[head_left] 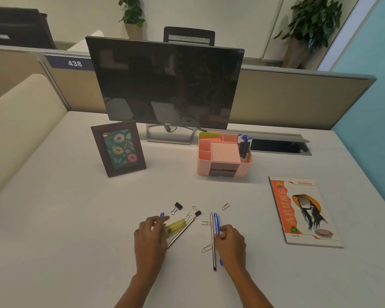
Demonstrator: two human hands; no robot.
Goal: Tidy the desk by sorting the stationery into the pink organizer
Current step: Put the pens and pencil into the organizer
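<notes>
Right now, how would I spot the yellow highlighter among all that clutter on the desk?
Start at the dark monitor and come straight toward the near edge of the desk, to the scattered pens and clips. The highlighter lies beside the left hand, against a striped pencil. It is the only stubby, see-through yellow thing there.

On the counter (76, 218), counting outward from the pink organizer (222, 161): two black binder clips lie in front of it, one (177, 206) to the left of the other (197, 212). Four silver paper clips are scattered nearby: one (225, 206) straight in front of the organizer, one (188, 216) left of that, one (205, 223) nearer me, and one (206, 248) nearest of all. Two pencils, one (181, 232) angled, one (213, 241) straight. Two blue pens that I can make out, one (216, 223) beside the straight pencil, one (162, 214) mostly hidden. One yellow highlighter (175, 226). One notebook (305, 212) to the organizer's right, one picture frame (118, 148) to its left, one monitor (165, 85) behind. Several markers (244, 146) stand inside it; I cannot count them.
</notes>
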